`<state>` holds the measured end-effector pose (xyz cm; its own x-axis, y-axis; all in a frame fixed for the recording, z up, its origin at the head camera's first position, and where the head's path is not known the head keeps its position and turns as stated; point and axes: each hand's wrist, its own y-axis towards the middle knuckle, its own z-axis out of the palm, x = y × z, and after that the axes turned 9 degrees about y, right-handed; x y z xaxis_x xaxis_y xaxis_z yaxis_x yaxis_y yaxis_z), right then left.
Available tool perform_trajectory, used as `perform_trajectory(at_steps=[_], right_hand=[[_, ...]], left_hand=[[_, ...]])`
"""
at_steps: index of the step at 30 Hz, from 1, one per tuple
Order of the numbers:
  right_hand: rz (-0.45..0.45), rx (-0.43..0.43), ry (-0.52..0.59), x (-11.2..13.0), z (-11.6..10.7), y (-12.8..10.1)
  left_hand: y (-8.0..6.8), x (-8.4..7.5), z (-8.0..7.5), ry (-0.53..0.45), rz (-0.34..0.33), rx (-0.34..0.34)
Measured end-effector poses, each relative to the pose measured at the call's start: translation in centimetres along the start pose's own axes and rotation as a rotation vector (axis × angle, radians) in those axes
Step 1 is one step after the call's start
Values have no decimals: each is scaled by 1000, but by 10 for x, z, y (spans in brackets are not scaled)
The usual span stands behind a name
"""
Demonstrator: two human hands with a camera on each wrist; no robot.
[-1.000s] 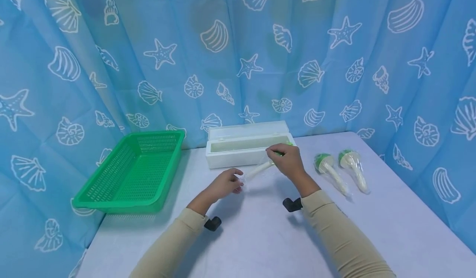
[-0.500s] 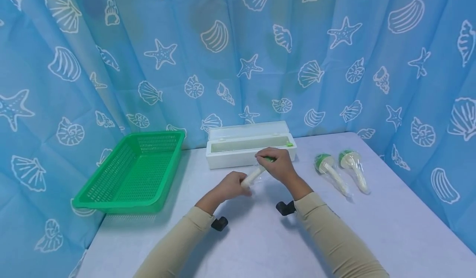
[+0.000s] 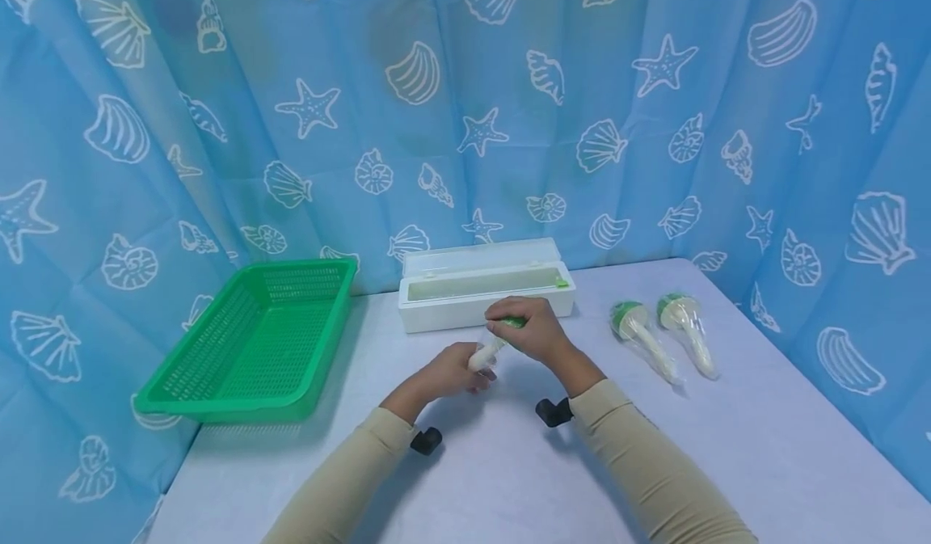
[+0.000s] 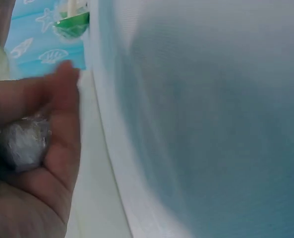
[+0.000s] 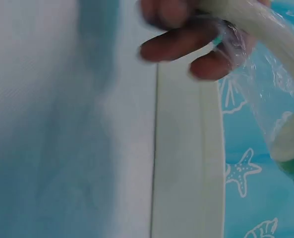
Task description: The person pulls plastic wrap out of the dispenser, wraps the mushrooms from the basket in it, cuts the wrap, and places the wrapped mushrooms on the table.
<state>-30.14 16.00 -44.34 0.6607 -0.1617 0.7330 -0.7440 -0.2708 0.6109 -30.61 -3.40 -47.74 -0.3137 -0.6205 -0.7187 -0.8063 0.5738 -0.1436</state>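
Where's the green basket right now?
In the head view the green basket sits on the table's far left, left of the white box and both hands, close against the curtain.

Three wrapped mushrooms (image 3: 489, 350) (image 3: 643, 336) (image 3: 687, 327), one green basket (image 3: 247, 342), one white box (image 3: 483, 289).

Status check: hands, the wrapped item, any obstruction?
Left hand grips wrapped mushroom toy's stem end. Right hand grips its green cap end. Wrap dispenser box just behind; nothing blocking.
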Motion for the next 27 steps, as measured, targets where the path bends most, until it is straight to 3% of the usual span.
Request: perform_trajectory(at_steps=[4,9,12,19,27], right_hand=[[72,-136,61,-2,4,1],[214,-387,337,-3,11,4],[291,-472,348,-2,15,5],[411,-515,340,-2,17,4],[392,-490,297,-1,19,3]], left_hand=[[0,-3,1,107,-2,-117],[3,-10,4,161,-34,-244],[5,-11,6,161,-57,-288],[7,-12,12,146,-79,-330],[5,-14,17,200,-60,-354]])
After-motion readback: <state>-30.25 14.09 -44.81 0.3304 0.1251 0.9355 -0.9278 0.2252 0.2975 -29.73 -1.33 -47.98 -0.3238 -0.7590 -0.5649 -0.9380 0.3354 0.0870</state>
